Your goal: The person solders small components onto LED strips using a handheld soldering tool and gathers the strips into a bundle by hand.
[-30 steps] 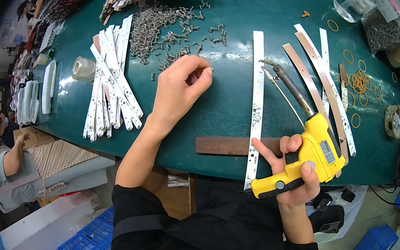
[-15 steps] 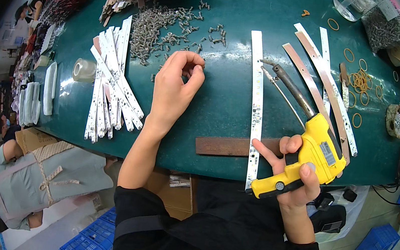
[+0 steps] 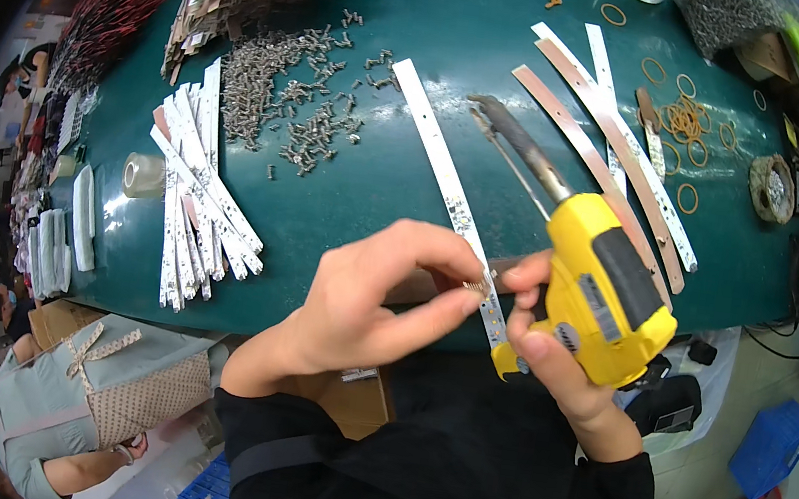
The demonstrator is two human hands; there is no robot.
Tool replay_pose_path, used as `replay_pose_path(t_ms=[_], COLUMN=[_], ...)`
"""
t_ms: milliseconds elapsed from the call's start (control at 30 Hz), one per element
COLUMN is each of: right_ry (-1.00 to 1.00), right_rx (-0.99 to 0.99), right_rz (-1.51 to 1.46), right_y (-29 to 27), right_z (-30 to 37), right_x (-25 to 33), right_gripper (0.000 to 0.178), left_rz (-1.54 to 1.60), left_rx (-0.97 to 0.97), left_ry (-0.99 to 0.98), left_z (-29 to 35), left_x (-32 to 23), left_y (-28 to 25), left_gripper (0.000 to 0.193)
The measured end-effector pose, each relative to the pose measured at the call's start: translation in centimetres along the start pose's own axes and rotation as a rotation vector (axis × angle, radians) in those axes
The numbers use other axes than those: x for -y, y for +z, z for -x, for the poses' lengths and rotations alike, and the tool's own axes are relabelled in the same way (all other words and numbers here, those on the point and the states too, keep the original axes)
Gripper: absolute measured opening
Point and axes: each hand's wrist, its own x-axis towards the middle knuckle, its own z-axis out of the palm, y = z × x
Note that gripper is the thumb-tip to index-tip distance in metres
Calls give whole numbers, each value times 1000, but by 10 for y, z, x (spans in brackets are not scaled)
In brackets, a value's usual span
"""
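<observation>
My left hand point(image 3: 383, 298) pinches a small metal spring point(image 3: 473, 287) between thumb and fingertips, right over a white circuit-board strip point(image 3: 437, 159). The strip lies slanted on the table, its near part crossing a brown bar point(image 3: 409, 293) that is mostly hidden by my hands. In my right hand point(image 3: 571, 363) is a yellow soldering gun point(image 3: 606, 287), its dark tip pointing to the far left, raised off the strip. My right fingertips come close to the spring; whether they touch it I cannot tell. A heap of small metal springs point(image 3: 265, 80) lies further off.
White strips point(image 3: 200, 193) lie piled at left, beside a clear tape roll point(image 3: 144, 176). More strips point(image 3: 608, 126) and rubber bands point(image 3: 684, 120) are at right, near a solder coil point(image 3: 771, 187). A person in a grey apron point(image 3: 122, 364) stands at lower left.
My left hand has moved right and nearer, from beside the spring heap to over the strip. The strip now slants more. The soldering gun has shifted slightly left and up.
</observation>
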Motion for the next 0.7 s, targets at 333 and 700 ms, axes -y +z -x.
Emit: replay_pose_path(t_ms=[333,700], right_ry=[-260,-284], right_rx=[82,95], right_rz=[160,177], right_y=[-3,0], right_z=[0,6], right_x=[-10,-9], right_gripper=[89,89], left_rz=[-118,580], left_rx=[200,164], left_ry=[240,-424], left_z=[-2,7], left_x=[-9,-14], left_y=[6,13], left_gripper=[27,15])
